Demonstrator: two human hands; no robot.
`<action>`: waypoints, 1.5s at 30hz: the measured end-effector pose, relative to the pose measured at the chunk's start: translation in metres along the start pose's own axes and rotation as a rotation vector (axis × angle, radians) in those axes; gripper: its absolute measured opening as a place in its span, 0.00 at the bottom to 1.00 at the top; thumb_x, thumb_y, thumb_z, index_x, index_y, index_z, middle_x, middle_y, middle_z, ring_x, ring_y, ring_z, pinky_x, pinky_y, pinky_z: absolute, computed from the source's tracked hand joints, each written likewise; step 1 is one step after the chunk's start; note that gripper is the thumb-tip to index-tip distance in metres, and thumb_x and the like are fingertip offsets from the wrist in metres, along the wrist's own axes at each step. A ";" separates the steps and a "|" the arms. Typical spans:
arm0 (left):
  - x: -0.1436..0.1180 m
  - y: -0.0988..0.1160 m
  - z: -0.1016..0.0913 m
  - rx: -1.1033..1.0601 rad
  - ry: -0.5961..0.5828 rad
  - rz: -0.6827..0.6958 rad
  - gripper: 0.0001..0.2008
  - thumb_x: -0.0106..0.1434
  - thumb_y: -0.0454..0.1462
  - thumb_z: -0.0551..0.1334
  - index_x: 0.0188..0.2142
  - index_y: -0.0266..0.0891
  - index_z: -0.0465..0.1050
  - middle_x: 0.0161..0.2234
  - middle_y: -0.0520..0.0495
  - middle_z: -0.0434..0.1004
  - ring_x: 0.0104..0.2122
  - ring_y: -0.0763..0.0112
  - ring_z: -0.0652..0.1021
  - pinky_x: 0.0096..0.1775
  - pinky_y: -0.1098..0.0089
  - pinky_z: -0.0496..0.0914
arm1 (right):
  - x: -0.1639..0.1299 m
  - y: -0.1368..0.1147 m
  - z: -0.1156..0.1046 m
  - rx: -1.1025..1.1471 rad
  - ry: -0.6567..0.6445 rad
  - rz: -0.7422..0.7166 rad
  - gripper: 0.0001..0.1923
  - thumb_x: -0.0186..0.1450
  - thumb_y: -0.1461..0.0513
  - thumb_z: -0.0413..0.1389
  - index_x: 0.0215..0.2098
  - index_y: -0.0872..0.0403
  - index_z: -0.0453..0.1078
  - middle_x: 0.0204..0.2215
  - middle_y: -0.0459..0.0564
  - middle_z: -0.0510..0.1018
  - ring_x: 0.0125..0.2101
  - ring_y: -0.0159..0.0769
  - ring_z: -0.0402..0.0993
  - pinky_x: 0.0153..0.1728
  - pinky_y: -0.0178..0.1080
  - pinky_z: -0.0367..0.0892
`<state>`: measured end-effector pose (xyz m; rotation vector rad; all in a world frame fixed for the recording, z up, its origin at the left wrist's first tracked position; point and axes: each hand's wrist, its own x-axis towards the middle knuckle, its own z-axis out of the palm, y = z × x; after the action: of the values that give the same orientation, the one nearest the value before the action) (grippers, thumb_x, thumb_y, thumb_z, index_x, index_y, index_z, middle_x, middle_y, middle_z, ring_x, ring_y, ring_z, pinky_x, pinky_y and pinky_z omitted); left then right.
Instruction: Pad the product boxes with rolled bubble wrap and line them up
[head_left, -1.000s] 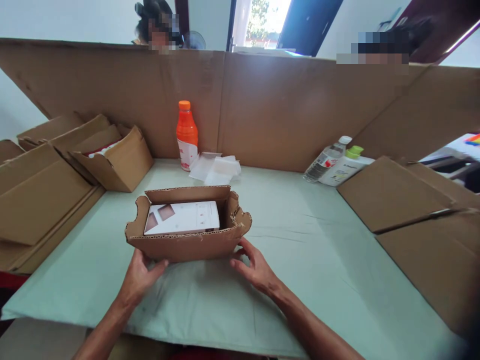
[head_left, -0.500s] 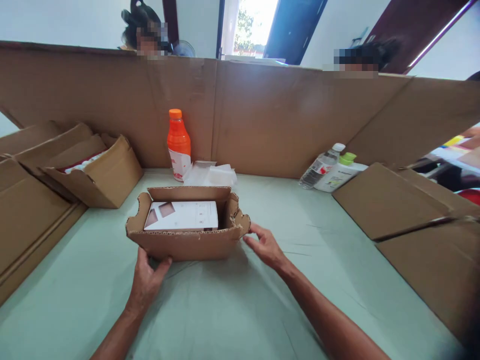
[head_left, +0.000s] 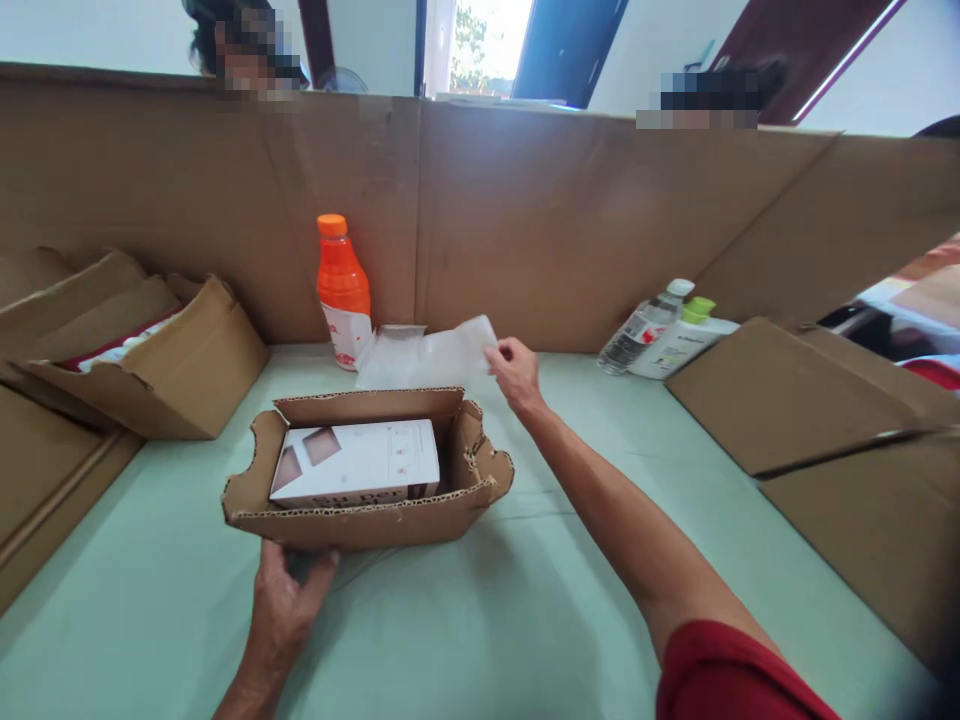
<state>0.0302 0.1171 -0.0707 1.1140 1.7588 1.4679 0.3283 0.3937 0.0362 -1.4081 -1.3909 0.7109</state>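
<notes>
An open cardboard box (head_left: 375, 525) stands in front of me, its rim rough-cut and notched at both ends. Inside it lies a white printed carton (head_left: 364, 455), partly hidden by the box's near wall. My left hand (head_left: 285, 600) holds the box at its lower near-left edge, the thumb against it and some fingers hidden beneath. Behind the box, my right hand (head_left: 516, 370) pinches the right end of a thin, translucent white packing sheet (head_left: 431, 358), which is partly lifted off the table.
An orange bottle (head_left: 343, 290) stands at the back cardboard wall (head_left: 555, 220). To the right lean a clear water bottle (head_left: 646, 328) and a white green-capped bottle (head_left: 686, 342). Another cardboard box (head_left: 187, 370) sits left, and cardboard panels (head_left: 765, 400) lie right. Two people are beyond the wall.
My right hand has left the box's right end, reached forward and taken hold of the sheet, raising its right end. The left hand stays at the box. The view has shifted slightly.
</notes>
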 end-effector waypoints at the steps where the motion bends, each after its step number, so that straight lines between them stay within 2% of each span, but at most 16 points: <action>1: 0.002 -0.001 -0.001 0.003 -0.013 -0.004 0.33 0.52 0.49 0.72 0.53 0.42 0.65 0.49 0.39 0.75 0.51 0.49 0.77 0.55 0.48 0.70 | -0.020 0.007 -0.015 0.042 0.002 0.062 0.10 0.61 0.53 0.55 0.30 0.51 0.63 0.28 0.47 0.73 0.34 0.41 0.76 0.34 0.42 0.73; 4: 0.005 -0.002 -0.003 0.026 -0.006 0.023 0.34 0.51 0.49 0.72 0.54 0.41 0.66 0.50 0.39 0.74 0.52 0.49 0.75 0.58 0.47 0.67 | -0.098 0.025 -0.056 0.162 -0.053 0.241 0.13 0.59 0.51 0.58 0.30 0.50 0.63 0.25 0.47 0.74 0.28 0.40 0.77 0.24 0.39 0.73; 7: 0.006 0.003 -0.003 0.029 0.004 0.075 0.35 0.52 0.48 0.72 0.56 0.41 0.65 0.50 0.40 0.73 0.55 0.49 0.73 0.61 0.48 0.64 | -0.182 0.027 -0.086 0.268 -0.144 0.414 0.13 0.59 0.51 0.60 0.31 0.51 0.67 0.26 0.53 0.79 0.28 0.42 0.81 0.21 0.38 0.74; 10: 0.005 0.011 -0.003 0.026 -0.003 0.096 0.35 0.52 0.47 0.72 0.56 0.40 0.64 0.49 0.41 0.72 0.57 0.49 0.72 0.63 0.48 0.61 | -0.242 0.013 -0.109 0.448 -0.424 0.706 0.19 0.63 0.48 0.58 0.39 0.55 0.72 0.33 0.58 0.83 0.30 0.41 0.83 0.19 0.35 0.72; 12: 0.005 0.015 -0.003 0.029 0.000 0.089 0.35 0.52 0.47 0.72 0.55 0.39 0.64 0.48 0.41 0.72 0.56 0.49 0.72 0.63 0.47 0.61 | -0.260 -0.001 -0.121 0.477 -0.656 0.776 0.22 0.64 0.46 0.59 0.42 0.57 0.75 0.35 0.58 0.84 0.29 0.39 0.82 0.19 0.33 0.71; 14: 0.004 0.018 -0.003 0.022 0.003 0.083 0.35 0.52 0.48 0.71 0.55 0.39 0.64 0.49 0.40 0.71 0.56 0.49 0.73 0.62 0.47 0.62 | -0.261 -0.013 -0.127 0.386 -0.717 0.641 0.20 0.62 0.48 0.62 0.41 0.57 0.77 0.34 0.55 0.84 0.27 0.35 0.80 0.21 0.32 0.69; 16: 0.004 0.020 -0.003 0.011 0.011 0.083 0.36 0.51 0.48 0.72 0.56 0.39 0.64 0.50 0.39 0.71 0.55 0.49 0.73 0.62 0.46 0.63 | -0.248 -0.021 -0.128 0.273 -0.606 0.447 0.16 0.62 0.51 0.63 0.38 0.55 0.78 0.33 0.52 0.84 0.27 0.33 0.79 0.23 0.32 0.69; 19: 0.005 0.021 -0.003 0.001 0.010 0.097 0.38 0.49 0.47 0.72 0.57 0.39 0.63 0.51 0.39 0.71 0.55 0.49 0.73 0.62 0.46 0.62 | -0.222 -0.022 -0.115 0.129 -0.427 0.197 0.15 0.62 0.54 0.62 0.43 0.53 0.78 0.39 0.52 0.85 0.37 0.38 0.80 0.32 0.36 0.72; 21: 0.004 0.021 -0.003 -0.010 0.000 0.101 0.38 0.50 0.46 0.72 0.58 0.40 0.62 0.52 0.39 0.70 0.56 0.50 0.73 0.63 0.47 0.62 | -0.212 -0.020 -0.099 0.049 -0.448 0.085 0.22 0.59 0.56 0.63 0.51 0.53 0.76 0.47 0.55 0.83 0.45 0.42 0.79 0.38 0.40 0.73; 25: 0.004 0.021 -0.002 -0.002 0.025 0.090 0.35 0.51 0.47 0.72 0.55 0.41 0.63 0.49 0.41 0.72 0.54 0.52 0.75 0.62 0.50 0.64 | -0.216 -0.017 -0.059 0.007 -0.628 -0.021 0.34 0.57 0.58 0.65 0.61 0.51 0.68 0.56 0.56 0.78 0.49 0.46 0.77 0.40 0.43 0.73; 29: 0.006 0.024 0.001 -0.007 0.066 0.076 0.33 0.52 0.47 0.72 0.54 0.40 0.64 0.50 0.40 0.72 0.53 0.54 0.75 0.60 0.51 0.67 | -0.220 -0.019 -0.032 0.036 -0.608 -0.071 0.34 0.58 0.60 0.62 0.63 0.48 0.66 0.56 0.52 0.77 0.52 0.47 0.74 0.45 0.46 0.72; 33: 0.008 0.025 0.006 -0.017 0.054 0.108 0.36 0.56 0.45 0.70 0.60 0.42 0.60 0.56 0.39 0.70 0.58 0.56 0.73 0.64 0.53 0.62 | -0.213 -0.016 -0.020 0.081 -0.620 -0.071 0.34 0.59 0.60 0.60 0.64 0.49 0.65 0.57 0.53 0.76 0.54 0.48 0.73 0.44 0.45 0.73; 35: 0.010 0.024 0.006 -0.013 0.059 0.106 0.38 0.57 0.44 0.69 0.63 0.42 0.58 0.58 0.39 0.70 0.59 0.57 0.72 0.64 0.54 0.61 | -0.211 -0.009 -0.026 0.052 -0.615 -0.089 0.35 0.60 0.59 0.59 0.66 0.50 0.62 0.59 0.55 0.74 0.56 0.48 0.72 0.46 0.46 0.74; 38: 0.011 0.023 0.004 -0.030 0.042 0.107 0.39 0.57 0.43 0.69 0.65 0.42 0.56 0.59 0.37 0.69 0.60 0.57 0.72 0.64 0.55 0.62 | -0.210 0.006 -0.060 -0.140 -0.508 -0.213 0.35 0.62 0.62 0.56 0.68 0.50 0.61 0.64 0.56 0.69 0.61 0.48 0.69 0.54 0.51 0.71; 42: 0.013 0.023 0.000 0.027 0.066 0.095 0.40 0.55 0.43 0.70 0.64 0.40 0.59 0.56 0.37 0.71 0.55 0.57 0.74 0.61 0.54 0.64 | -0.208 0.026 -0.126 -0.651 -0.405 -0.381 0.40 0.57 0.73 0.51 0.67 0.47 0.63 0.65 0.54 0.68 0.65 0.50 0.63 0.60 0.56 0.64; 45: 0.013 0.024 0.000 0.100 0.112 0.082 0.39 0.53 0.45 0.70 0.62 0.38 0.61 0.49 0.39 0.74 0.48 0.58 0.76 0.57 0.53 0.68 | -0.209 0.034 -0.150 -0.957 -0.429 -0.405 0.35 0.57 0.75 0.52 0.60 0.50 0.72 0.64 0.58 0.70 0.64 0.56 0.63 0.55 0.57 0.67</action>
<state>0.0297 0.1291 -0.0462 1.1875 1.9018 1.5328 0.4426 0.1619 0.0081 -1.6215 -2.4645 0.0322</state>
